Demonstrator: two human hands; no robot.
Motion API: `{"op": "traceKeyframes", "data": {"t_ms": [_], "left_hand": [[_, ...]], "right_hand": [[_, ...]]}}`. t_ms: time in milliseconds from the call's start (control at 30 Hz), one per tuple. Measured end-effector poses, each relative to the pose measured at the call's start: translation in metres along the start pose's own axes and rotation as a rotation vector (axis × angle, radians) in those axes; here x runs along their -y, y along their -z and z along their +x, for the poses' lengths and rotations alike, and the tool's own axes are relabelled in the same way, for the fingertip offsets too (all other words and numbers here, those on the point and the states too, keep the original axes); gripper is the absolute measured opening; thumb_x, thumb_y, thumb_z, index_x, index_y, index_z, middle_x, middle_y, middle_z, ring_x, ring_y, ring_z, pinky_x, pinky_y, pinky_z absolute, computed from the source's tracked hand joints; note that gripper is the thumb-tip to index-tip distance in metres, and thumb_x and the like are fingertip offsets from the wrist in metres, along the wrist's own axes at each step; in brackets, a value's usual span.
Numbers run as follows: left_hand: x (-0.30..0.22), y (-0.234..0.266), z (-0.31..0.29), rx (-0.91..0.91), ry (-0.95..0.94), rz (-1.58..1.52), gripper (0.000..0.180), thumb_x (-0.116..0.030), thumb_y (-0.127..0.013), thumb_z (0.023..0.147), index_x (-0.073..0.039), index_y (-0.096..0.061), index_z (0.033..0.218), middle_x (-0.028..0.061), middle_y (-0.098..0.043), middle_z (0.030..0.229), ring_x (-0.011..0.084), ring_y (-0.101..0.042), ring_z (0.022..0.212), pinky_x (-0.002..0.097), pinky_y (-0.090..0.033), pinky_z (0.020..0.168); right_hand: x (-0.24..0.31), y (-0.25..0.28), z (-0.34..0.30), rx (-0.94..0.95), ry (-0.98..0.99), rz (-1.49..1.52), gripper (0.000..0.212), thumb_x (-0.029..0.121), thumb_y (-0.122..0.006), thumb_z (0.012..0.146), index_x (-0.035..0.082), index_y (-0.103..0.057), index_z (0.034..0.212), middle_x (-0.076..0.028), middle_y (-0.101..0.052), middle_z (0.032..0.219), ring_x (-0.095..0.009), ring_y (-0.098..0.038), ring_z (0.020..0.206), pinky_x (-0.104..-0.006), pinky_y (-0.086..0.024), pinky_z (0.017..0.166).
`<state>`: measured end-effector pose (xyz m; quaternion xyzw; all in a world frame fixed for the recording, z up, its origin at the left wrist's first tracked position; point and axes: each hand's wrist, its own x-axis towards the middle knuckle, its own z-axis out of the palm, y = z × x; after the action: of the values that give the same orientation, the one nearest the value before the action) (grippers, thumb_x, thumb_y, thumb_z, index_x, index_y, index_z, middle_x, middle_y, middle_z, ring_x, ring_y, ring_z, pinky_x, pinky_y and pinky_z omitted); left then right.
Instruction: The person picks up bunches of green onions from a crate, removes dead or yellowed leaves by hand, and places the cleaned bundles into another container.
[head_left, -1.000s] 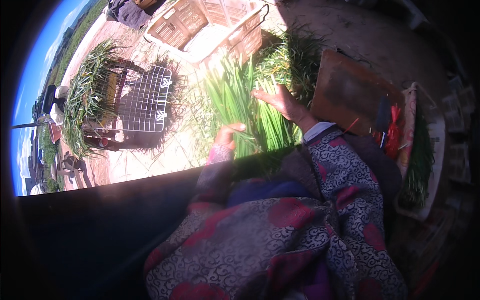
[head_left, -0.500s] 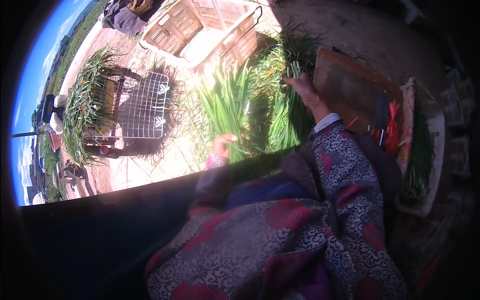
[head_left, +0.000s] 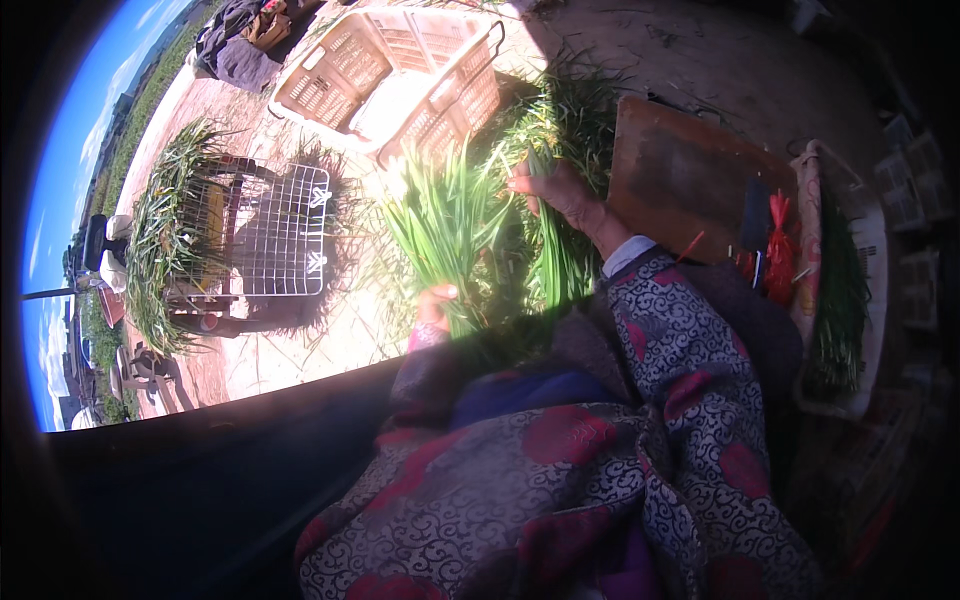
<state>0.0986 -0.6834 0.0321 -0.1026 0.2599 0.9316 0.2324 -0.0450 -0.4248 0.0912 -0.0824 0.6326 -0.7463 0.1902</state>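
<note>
My left hand (head_left: pixel 434 303) is closed round the lower end of a bunch of garlic chives (head_left: pixel 445 225), whose long flat green leaves fan out away from me in the sunlight. To its right, my right hand (head_left: pixel 572 195) has its fingers closed round the upper part of a second bunch of chives (head_left: pixel 553 265), which hangs down toward my lap. The thumb and fingertips of this hand come close to the leaves of the first bunch. Shadow hides the lower ends of both bunches.
A pale slatted plastic crate (head_left: pixel 440 110) stands beyond my hands. Loose green leaves (head_left: pixel 595 115) lie beside it. At left is a white wire rack (head_left: pixel 280 235) with cut leaves on it. A brown board (head_left: pixel 690 180), red ties (head_left: pixel 780 245) and a basket of greens (head_left: pixel 840 310) are at right.
My right hand has moved left, toward the bunch in my left hand, bringing its own chives along. My left hand keeps its hold. The whole view has shifted slightly.
</note>
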Motion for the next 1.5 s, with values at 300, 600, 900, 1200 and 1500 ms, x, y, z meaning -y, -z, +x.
{"op": "traceKeyframes", "data": {"t_ms": [300, 600, 900, 1200, 1500], "left_hand": [[0.002, -0.014, 0.0, 0.166, -0.051, 0.038, 0.086, -0.002, -0.062, 0.063, 0.001, -0.032, 0.144, 0.024, -0.048, 0.141, 0.0181, -0.054, 0.056, 0.0283, -0.048, 0.049], [-0.001, -0.009, -0.007, -0.142, -0.019, 0.136, 0.056, -0.003, -0.067, 0.063, 0.01, -0.055, 0.116, 0.0167, -0.068, 0.08, 0.0284, -0.066, 0.063, 0.0381, -0.058, 0.06], [-0.003, 0.007, -0.012, -0.18, -0.014, 0.265, 0.057, -0.004, -0.067, 0.063, 0.01, -0.055, 0.117, 0.0175, -0.068, 0.084, 0.0286, -0.067, 0.065, 0.0396, -0.058, 0.062], [0.0, 0.019, -0.012, -0.187, 0.035, 0.437, 0.058, -0.005, -0.067, 0.064, 0.009, -0.055, 0.118, 0.0183, -0.069, 0.087, 0.0287, -0.067, 0.067, 0.0412, -0.059, 0.063], [0.003, -0.018, -0.01, 0.058, -0.007, -0.022, 0.077, -0.005, -0.062, 0.065, 0.003, -0.04, 0.139, 0.0251, -0.059, 0.125, 0.0373, -0.068, 0.087, 0.0482, -0.061, 0.071]], "right_hand": [[0.001, -0.008, -0.004, -0.076, -0.012, 0.068, 0.023, 0.018, -0.072, 0.079, 0.004, -0.062, 0.094, -0.003, -0.059, 0.07, -0.011, -0.053, 0.05, -0.0273, -0.042, 0.047], [-0.048, 0.024, 0.024, -0.254, 0.26, -0.637, 0.017, 0.019, -0.059, 0.083, 0.006, -0.063, 0.074, -0.009, -0.057, 0.063, -0.021, -0.061, 0.059, -0.0356, -0.05, 0.053], [-0.038, 0.126, 0.018, -0.782, -0.044, -0.071, 0.018, 0.022, -0.062, 0.08, 0.005, -0.064, 0.083, -0.008, -0.059, 0.067, -0.024, -0.059, 0.057, -0.0362, -0.05, 0.057], [0.006, -0.026, 0.004, -0.131, -0.2, 0.091, 0.035, 0.036, -0.078, 0.081, 0.006, -0.059, 0.08, -0.001, -0.054, 0.059, -0.012, -0.05, 0.043, -0.0278, -0.042, 0.042], [-0.034, 0.042, 0.016, -0.432, 0.289, -0.46, 0.036, 0.037, -0.074, 0.082, 0.002, -0.067, 0.091, -0.01, -0.066, 0.075, -0.021, -0.062, 0.064, -0.0368, -0.048, 0.061]]}}
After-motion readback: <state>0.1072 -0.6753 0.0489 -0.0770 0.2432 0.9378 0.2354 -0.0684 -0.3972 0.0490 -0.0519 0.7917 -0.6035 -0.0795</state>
